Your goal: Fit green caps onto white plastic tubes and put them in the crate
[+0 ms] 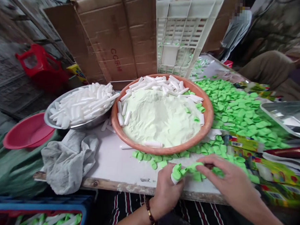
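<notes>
A white-topped work surface with a rough wooden front edge runs across the lower middle of the frame. On it sits a wide terracotta basin holding a mound of pale green powder and white plastic tubes. A steel bowl of more tubes stands at its left, touching or just beside it, and a loose heap of green caps spreads to its right and along its front.

Behind stand a cardboard carton and a white plastic crate. A seated co-worker's knee shows at upper right.

Both forearms come in over the front edge. The left hand, a beaded bracelet at its wrist, sits just behind that edge, its grip clamped on a white tube capped in green, angled up and to the right. The right hand reaches across from the lower right, fingers spread and lying on the caps, palm down; whether its grip is closed on one, I cannot tell. The hands nearly meet, with caps between them and the basin's rim close ahead. Bare white board stretches left of them.
</notes>
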`<state>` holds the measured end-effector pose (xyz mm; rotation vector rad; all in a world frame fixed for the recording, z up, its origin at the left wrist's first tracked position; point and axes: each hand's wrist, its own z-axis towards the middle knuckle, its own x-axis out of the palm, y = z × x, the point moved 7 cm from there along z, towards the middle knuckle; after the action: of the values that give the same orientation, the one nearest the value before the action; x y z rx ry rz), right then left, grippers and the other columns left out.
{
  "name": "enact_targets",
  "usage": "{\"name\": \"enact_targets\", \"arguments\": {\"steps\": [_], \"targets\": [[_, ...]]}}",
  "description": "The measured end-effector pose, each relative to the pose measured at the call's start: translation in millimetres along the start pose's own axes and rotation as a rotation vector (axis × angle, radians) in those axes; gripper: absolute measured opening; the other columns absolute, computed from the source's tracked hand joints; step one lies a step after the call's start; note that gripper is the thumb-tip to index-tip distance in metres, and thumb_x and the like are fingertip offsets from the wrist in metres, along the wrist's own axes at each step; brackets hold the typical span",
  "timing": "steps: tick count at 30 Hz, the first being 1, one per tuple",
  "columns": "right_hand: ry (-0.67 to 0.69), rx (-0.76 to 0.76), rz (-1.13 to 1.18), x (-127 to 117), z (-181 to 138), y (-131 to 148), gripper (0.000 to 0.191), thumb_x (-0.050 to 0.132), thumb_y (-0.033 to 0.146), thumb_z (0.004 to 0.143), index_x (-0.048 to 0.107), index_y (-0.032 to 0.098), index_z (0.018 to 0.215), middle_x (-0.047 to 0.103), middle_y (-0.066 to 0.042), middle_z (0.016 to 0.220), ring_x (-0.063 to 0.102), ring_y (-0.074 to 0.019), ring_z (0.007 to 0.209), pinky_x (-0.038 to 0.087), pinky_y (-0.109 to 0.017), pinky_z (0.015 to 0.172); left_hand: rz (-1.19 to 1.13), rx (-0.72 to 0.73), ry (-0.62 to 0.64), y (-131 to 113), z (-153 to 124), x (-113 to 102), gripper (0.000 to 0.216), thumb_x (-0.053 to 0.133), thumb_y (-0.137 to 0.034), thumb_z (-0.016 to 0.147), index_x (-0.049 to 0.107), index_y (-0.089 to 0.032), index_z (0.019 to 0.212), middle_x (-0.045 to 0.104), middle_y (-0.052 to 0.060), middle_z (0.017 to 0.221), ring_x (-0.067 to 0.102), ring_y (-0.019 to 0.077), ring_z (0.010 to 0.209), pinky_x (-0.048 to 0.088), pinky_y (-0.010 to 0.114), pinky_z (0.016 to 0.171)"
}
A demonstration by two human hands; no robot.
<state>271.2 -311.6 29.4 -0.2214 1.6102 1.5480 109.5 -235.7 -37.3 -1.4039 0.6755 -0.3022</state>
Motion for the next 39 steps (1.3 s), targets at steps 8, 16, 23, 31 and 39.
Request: {"name": "enact_targets", "arguments": {"steps": [8,16,23,31,39], "targets": [[-0.028,-0.027,-0.084,6.7,-3.6,23.7,0.02,0.058,0.043,0.086,0.068,0.027,0.081,0.068,0.001,0.08,0.063,-0.0166,0.075,0.048,-0.027,0.07,-0.007,-0.007,0.031,0.8,0.3,2.7,0.008,0.065,-0.018,0.083,0.065,-0.016,0.091,0.067,0.002,0.085,0.059,0.0167,0.077,0.044,0.026,0.072],[0.014,0.373,0.147,-3.1,6.5,-47.5,0.04,0.055,0.058,0.082,0.069,0.02,0.083,0.066,-0.002,0.064,0.063,-0.0188,0.063,0.05,-0.025,0.057,0.016,-0.002,0.009,2.2,2.3,2.3,0.009,0.063,-0.014,0.083,0.066,-0.017,0.09,0.068,0.002,0.084,0.061,0.0169,0.077,0.045,0.026,0.072],[0.096,0.288,-0.051,9.6,-4.6,-63.9,0.039,0.054,0.055,0.083,0.072,0.022,0.093,0.074,-0.004,0.082,0.067,-0.0219,0.073,0.053,-0.03,0.064,0.032,-0.026,0.004,2.5,2.3,2.4,0.015,0.063,-0.011,0.081,0.067,-0.018,0.093,0.07,0.001,0.088,0.063,0.0179,0.082,0.046,0.027,0.076],[-0.064,-0.099,-0.347,-9.5,-10.5,-47.5,0.029,0.046,0.037,0.092,0.069,0.021,0.1,0.069,-0.007,0.093,0.064,-0.0192,0.077,0.053,-0.033,0.074,0.026,-0.002,-0.008,-2.3,1.5,-0.8,0.017,0.062,-0.01,0.078,0.067,-0.019,0.092,0.071,0.001,0.088,0.063,0.0178,0.081,0.047,0.027,0.077],[0.028,-0.226,-0.488,19.3,-25.7,-41.1,0.025,0.048,0.027,0.089,0.069,0.021,0.1,0.066,-0.009,0.098,0.063,-0.0241,0.089,0.048,-0.041,0.08,0.056,0.008,-0.025,-2.5,0.6,-0.1,0.019,0.063,-0.009,0.078,0.066,-0.019,0.093,0.07,0.0,0.088,0.063,0.0172,0.081,0.047,0.027,0.077]]}}
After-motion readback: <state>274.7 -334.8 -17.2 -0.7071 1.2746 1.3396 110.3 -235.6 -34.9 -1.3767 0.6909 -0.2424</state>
